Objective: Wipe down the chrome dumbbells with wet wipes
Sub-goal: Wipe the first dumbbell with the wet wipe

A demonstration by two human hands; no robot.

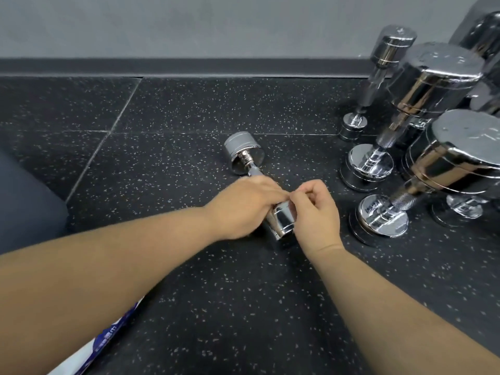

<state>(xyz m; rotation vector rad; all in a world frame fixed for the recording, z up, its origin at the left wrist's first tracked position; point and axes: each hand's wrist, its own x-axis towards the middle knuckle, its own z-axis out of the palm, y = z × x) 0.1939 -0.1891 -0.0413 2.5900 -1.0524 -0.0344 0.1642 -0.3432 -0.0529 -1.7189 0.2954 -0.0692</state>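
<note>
The left hand (243, 207) and right hand (315, 212) are meeting just right of the frame's centre, directly over the near end of a small dumbbell (281, 220). The right hand's fingers are curling inward, with thumb and forefinger pinching together against the left fingertips. What, if anything, is lying between them cannot be told. The left hand is lying across the dumbbell's handle and the top of its near head. Its fingers are hidden from this angle, so whether it is grasping the bar or only resting there cannot be told either. The dumbbell is lying on its side on the floor (216, 293), which is black and speckled, running diagonally from centre toward upper left. Its far head is sticking out clear beyond the left knuckles and its near head is showing between the two wrists. At the right of the frame, well apart from the hands, several larger dumbbells (430, 85) are standing on end in a cluster. At the lower left edge, a blue-and-white wipes pack (108, 339) is peeking out from under the left forearm. A grey wall (189, 23) is running across the top.
</note>
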